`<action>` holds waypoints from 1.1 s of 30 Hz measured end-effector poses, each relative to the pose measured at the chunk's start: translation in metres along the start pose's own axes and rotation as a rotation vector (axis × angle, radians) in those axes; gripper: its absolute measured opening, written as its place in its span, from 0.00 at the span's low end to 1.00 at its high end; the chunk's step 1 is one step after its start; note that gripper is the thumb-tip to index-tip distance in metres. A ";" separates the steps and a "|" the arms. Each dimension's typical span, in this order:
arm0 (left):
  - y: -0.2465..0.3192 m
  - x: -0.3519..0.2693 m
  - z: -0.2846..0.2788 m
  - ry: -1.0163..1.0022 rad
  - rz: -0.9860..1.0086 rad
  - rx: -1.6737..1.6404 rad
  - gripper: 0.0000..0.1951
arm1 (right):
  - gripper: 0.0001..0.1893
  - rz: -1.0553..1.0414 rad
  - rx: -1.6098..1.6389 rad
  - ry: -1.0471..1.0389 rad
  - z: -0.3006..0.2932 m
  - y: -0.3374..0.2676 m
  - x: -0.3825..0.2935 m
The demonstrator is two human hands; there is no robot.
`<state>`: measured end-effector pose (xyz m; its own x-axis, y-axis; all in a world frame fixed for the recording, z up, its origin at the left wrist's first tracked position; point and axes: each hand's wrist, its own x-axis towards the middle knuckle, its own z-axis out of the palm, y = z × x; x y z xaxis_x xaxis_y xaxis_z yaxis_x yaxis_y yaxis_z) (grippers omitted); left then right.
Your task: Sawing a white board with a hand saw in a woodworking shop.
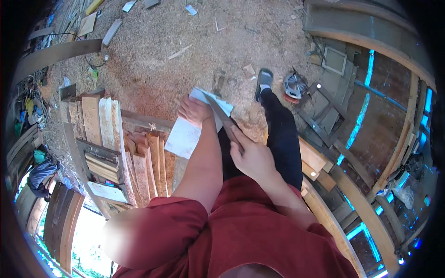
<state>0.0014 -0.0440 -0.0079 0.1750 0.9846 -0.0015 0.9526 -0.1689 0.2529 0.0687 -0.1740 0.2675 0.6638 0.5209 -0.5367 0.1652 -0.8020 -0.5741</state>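
A flat white board (183, 139) lies slanted in front of me, above my bent leg. My left hand (195, 111) grips it near its far end, fingers curled at the left edge. In my right hand (253, 156) is a handsaw, its grip mostly hidden by my fingers. The long, tapering saw blade (222, 114) crosses the far part of the board, to the right of my left hand, its tip pointing away from me. What supports the board underneath is largely hidden.
An upturned circular saw (294, 85) rests on the sawdust-covered floor (156, 45), right of my shod foot (265, 80). Stacked planks (142, 163) stand at left beside a wooden frame (100, 161). Long timbers (365, 205) run along the right. Offcuts (112, 32) lie farther off.
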 end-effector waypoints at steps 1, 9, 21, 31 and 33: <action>-0.002 -0.002 0.000 -0.003 0.002 0.007 0.21 | 0.24 -0.005 0.025 0.035 -0.001 0.003 -0.010; 0.015 -0.005 0.000 -0.008 0.029 -0.062 0.19 | 0.25 0.133 -0.120 -0.111 0.036 0.017 0.037; 0.013 -0.003 -0.001 -0.031 0.011 -0.002 0.17 | 0.27 -0.002 -0.034 -0.027 0.043 0.030 0.049; 0.007 -0.011 0.000 -0.102 -0.011 -0.063 0.19 | 0.24 0.058 -0.052 -0.066 0.058 0.021 0.095; 0.006 -0.004 0.005 -0.034 0.027 -0.029 0.19 | 0.25 0.086 -0.089 -0.135 0.048 0.026 0.069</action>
<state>0.0079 -0.0496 -0.0109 0.2098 0.9774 -0.0272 0.9400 -0.1940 0.2808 0.0838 -0.1450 0.1863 0.5751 0.4789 -0.6632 0.1797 -0.8649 -0.4687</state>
